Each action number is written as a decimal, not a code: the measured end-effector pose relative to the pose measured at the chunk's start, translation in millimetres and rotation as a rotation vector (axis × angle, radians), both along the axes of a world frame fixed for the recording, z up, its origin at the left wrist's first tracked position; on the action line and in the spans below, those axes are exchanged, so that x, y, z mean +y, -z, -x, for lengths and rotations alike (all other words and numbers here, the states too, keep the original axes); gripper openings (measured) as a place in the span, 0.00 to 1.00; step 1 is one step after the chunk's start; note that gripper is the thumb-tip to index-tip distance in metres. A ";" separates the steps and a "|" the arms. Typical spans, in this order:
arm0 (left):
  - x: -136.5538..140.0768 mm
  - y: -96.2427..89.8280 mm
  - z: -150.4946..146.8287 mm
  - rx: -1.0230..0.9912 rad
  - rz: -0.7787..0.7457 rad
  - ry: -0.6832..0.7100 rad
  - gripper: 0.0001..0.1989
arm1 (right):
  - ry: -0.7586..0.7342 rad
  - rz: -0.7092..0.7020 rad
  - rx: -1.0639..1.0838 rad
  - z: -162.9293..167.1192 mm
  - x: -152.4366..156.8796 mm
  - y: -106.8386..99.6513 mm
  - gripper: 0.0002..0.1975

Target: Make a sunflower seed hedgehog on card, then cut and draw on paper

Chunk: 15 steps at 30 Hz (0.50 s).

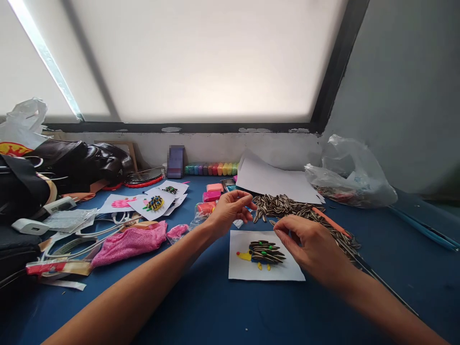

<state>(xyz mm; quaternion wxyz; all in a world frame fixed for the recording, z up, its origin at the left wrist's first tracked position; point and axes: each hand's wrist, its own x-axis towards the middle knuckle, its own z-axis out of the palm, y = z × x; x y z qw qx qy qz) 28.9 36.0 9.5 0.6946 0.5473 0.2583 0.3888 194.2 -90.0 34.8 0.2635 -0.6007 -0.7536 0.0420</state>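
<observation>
Over a hedgehog card (266,256) on the bench (201,311), pinching a sunflower seed (272,223) in the right hand (311,239), curling the left hand (229,212) half open, cannot tell if empty.

Backed beyond the card by heaped seeds (275,206), flanked at its left by pink cloth (134,244), masked at its upper-right corner by the right hand.

We can read no words, brands or numbers here, as the red-and-yellow printed emblem (14,149) on the crumpled, translucent white plastic bag (27,117) runs off the left edge without legible lettering, and the upright, dark rectangular phone (175,164) is too blurred.
</observation>
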 end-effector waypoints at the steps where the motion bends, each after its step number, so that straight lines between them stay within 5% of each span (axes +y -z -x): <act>1: -0.7 -2.7 0.3 0.002 -0.007 0.008 0.17 | 0.018 -0.008 0.016 -0.8 -0.1 -1.5 0.10; 8: -16.9 -13.5 -6.4 0.047 0.008 0.198 0.21 | 0.162 -0.002 0.146 -8.5 0.7 -8.1 0.16; 15: -34.7 -13.7 -12.7 0.060 0.051 0.280 0.19 | 0.042 0.090 0.456 -6.8 0.3 -11.2 0.12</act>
